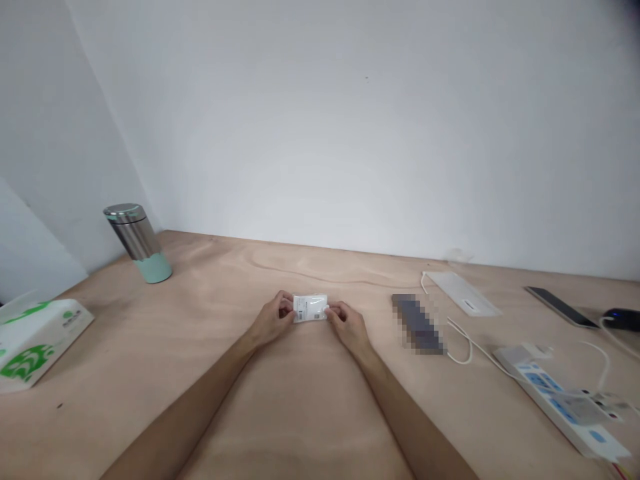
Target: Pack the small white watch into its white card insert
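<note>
A small white packet with printed text and a code on its face is held just above or on the wooden table, in the middle of the view. My left hand pinches its left edge between thumb and fingers. At the right edge, my right hand has its thumb and fingers closed on the packet too. The packet's face is turned up toward the camera. Whether its underside touches the table cannot be told.
On the wooden table stand a steel and mint tumbler and a tissue pack at left. To the right lie a pixelated dark device, a white sleeve, a dark phone-like slab, cables and a power strip.
</note>
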The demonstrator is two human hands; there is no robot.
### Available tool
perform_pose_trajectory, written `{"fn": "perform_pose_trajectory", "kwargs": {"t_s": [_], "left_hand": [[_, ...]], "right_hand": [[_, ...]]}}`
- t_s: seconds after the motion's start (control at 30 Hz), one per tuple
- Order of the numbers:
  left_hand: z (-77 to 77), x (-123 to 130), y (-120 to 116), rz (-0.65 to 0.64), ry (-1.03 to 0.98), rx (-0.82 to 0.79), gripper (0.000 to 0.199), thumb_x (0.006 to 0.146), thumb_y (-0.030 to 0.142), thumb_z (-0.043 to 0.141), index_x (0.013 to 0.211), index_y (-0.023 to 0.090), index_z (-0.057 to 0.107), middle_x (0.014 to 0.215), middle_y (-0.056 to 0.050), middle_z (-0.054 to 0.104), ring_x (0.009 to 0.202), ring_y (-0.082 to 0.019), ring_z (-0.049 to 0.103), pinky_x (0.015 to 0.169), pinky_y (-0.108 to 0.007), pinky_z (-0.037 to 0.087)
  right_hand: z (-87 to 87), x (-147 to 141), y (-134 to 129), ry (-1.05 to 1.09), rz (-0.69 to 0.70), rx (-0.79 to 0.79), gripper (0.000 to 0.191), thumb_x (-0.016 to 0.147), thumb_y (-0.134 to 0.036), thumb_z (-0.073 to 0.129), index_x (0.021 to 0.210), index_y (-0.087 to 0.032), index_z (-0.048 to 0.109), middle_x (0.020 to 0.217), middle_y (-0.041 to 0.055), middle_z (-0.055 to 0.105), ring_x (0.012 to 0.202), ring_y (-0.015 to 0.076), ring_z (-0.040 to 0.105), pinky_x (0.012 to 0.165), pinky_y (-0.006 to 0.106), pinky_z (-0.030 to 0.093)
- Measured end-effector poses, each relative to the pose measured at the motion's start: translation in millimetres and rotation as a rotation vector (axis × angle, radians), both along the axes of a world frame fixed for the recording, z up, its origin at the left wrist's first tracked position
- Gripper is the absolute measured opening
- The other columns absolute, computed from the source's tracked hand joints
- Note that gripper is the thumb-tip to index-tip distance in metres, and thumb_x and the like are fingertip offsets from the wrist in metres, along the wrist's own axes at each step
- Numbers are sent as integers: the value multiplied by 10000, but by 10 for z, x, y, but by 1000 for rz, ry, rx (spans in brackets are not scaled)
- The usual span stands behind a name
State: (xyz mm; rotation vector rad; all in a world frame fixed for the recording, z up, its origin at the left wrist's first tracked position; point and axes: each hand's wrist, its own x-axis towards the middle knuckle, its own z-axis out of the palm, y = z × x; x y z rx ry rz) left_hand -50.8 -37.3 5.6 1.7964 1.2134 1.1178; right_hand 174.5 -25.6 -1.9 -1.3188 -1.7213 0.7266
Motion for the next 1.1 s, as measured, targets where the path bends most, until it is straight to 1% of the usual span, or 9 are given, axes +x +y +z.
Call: {"fn": "perform_pose_trajectory", "kwargs": {"t_s": [0.23,0.47,0.57,0.63,0.7,0.83,0.9,1.0,1.1], "left_hand": [[8,18,-5,57,128,70,286,774,246,563,1047,175,516,821,-17,638,771,-164,599,738,-294,479],[-61,30,1,136,366,213,529,740,235,608,1254,180,498,1169,-102,590,1090,-255,514,978,-422,401],[-71,37,-6,111,434,260,447,767,238,583,1211,195,555,1201,-100,571,1119,-254,489,1005,-428,381],[-65,41,-13,105,463,268,391,792,248,565,1179,199,583,1218,-97,572,1127,-254,485,1011,-431,373],[-52,45,-20,98,483,255,369,809,263,555,1170,197,592,1226,-95,579,1135,-257,484,1010,-436,369],[-19,57,-35,81,496,234,358,824,273,540,1170,196,591,1216,-95,597,1125,-262,498,1004,-439,364],[1,66,-44,83,502,230,358,822,263,539,1171,199,588,1195,-93,609,1113,-262,508,998,-433,365],[23,74,-56,76,544,222,410,825,258,530,1229,190,550,1174,-99,615,1094,-263,514,975,-419,379],[24,74,-61,60,583,230,437,846,279,510,1276,202,520,1174,-100,605,1088,-261,511,973,-420,379]], "right_hand": [[-3,-13,7,-7,-29,-7,223,788,-390,551,795,-191,652,752,26,662,694,175,586,673,282,449],[-52,3,44,-195,-68,126,197,777,-368,591,720,-193,661,818,54,664,851,214,572,824,341,418],[-66,-2,37,-221,-110,153,174,768,-334,607,843,-191,671,897,63,669,902,223,571,868,361,409],[-67,-10,26,-218,-127,181,298,770,-299,605,1044,-187,637,985,74,658,959,231,560,900,376,405],[-63,-18,14,-238,-74,216,386,795,-254,570,1176,-195,581,1064,83,635,1020,232,541,935,387,395],[-50,-35,-5,-320,47,264,274,846,-214,497,1077,-217,643,1107,88,608,1064,226,522,960,388,385],[-37,-46,-19,-327,25,260,233,851,-282,526,1035,-211,650,1083,92,609,1044,234,530,947,392,396],[-3,-64,-48,-307,-27,246,297,819,-379,586,1060,-209,618,1063,90,607,1022,249,537,928,395,412],[33,-72,-73,-278,-82,231,334,830,-321,550,1146,-217,566,1106,85,582,1052,249,522,924,386,418]]}}
